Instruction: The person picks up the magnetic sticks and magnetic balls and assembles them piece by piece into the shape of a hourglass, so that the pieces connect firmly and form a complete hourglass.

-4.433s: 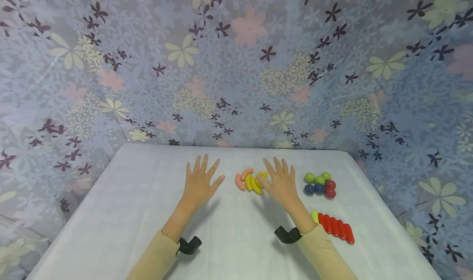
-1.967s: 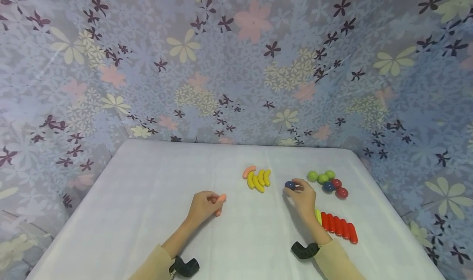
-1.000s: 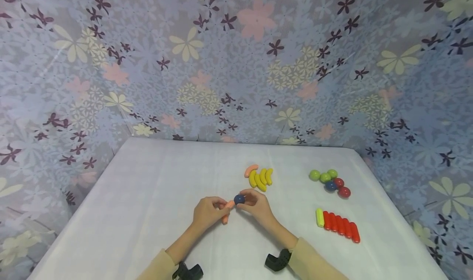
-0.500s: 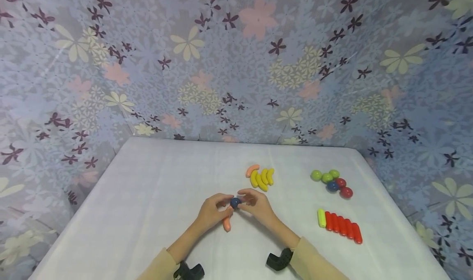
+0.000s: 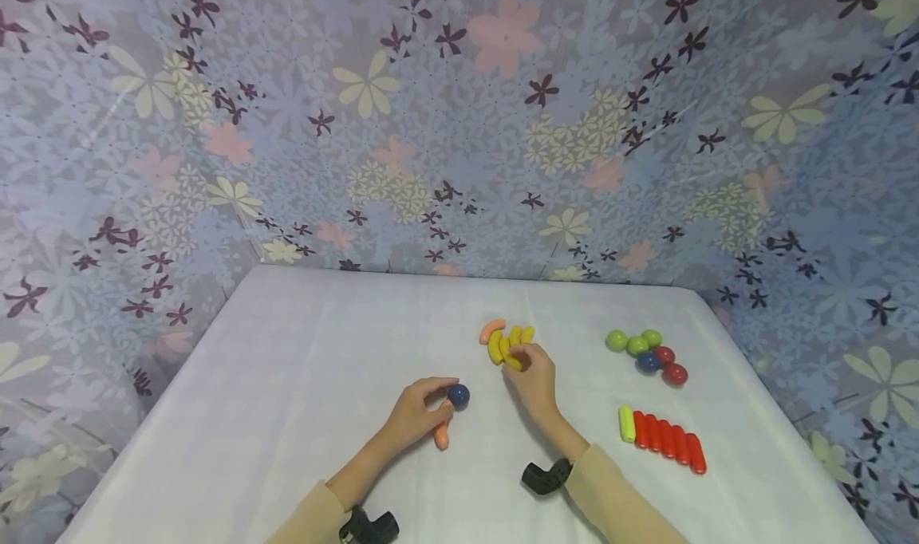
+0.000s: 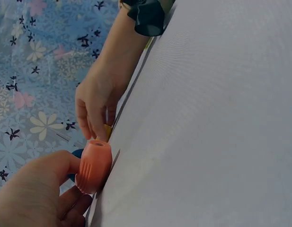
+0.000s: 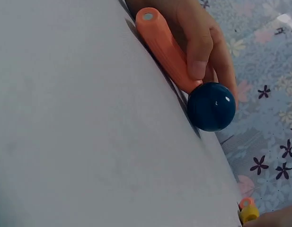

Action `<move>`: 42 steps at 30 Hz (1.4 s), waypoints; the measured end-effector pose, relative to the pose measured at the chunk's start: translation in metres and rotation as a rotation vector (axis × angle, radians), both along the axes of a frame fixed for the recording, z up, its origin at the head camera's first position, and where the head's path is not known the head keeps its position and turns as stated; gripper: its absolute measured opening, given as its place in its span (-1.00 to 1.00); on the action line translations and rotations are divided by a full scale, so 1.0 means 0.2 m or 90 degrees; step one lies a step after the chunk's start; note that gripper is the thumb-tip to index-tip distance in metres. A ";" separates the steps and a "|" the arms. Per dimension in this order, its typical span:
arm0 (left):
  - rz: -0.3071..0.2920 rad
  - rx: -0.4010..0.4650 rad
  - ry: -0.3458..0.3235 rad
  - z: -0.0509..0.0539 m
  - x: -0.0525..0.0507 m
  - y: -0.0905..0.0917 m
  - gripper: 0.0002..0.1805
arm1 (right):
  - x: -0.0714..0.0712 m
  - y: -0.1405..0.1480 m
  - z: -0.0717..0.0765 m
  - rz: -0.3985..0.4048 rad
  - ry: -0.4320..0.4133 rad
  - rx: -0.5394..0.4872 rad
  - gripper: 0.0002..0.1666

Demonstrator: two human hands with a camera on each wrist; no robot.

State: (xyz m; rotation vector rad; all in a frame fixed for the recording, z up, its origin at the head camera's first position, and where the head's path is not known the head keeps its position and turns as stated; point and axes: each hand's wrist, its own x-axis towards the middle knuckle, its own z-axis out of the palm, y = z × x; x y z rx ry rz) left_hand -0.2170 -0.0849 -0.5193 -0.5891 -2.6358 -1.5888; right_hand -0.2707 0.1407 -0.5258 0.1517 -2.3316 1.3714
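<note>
My left hand [image 5: 415,412] holds an orange curved stick [image 5: 441,435] low over the white table. A dark blue ball [image 5: 459,396] touches the stick's far end, with the left fingers by it. In the right wrist view the left thumb presses on the orange stick [image 7: 162,45], which has a pale disc in its near end, and the blue ball [image 7: 212,107] sits at the other end. Farther back, my right hand [image 5: 537,378] pinches a yellow curved stick [image 5: 513,363] in the yellow group. That stick is partly hidden by the fingers.
Other yellow curved sticks [image 5: 494,347] and one orange curved stick [image 5: 491,330] lie at the back. To the right are green balls [image 5: 617,340], red balls [image 5: 675,375] and another blue ball [image 5: 648,362]. Nearer lie a lime straight stick [image 5: 628,424] and several red ones [image 5: 668,440].
Both hands first spread open; the left took an orange stick, the right a blue ball. They brought these together; the right hand then let go of the ball and moved to the yellow sticks.
</note>
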 end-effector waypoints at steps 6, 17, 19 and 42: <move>-0.006 -0.003 0.003 0.00 0.00 0.00 -0.55 | 0.00 0.02 -0.01 -0.023 -0.048 -0.011 -0.66; 0.018 -0.017 0.041 -0.01 0.01 0.01 -0.59 | 0.08 0.04 0.02 -0.038 -0.043 -0.099 -0.78; 0.029 -0.012 0.036 -0.01 0.01 0.01 -0.59 | 0.10 0.05 0.02 -0.034 -0.056 -0.107 -0.80; 0.081 -0.008 0.048 -0.02 0.00 0.01 -0.63 | 0.27 -0.04 0.06 0.081 -0.261 -0.225 -0.75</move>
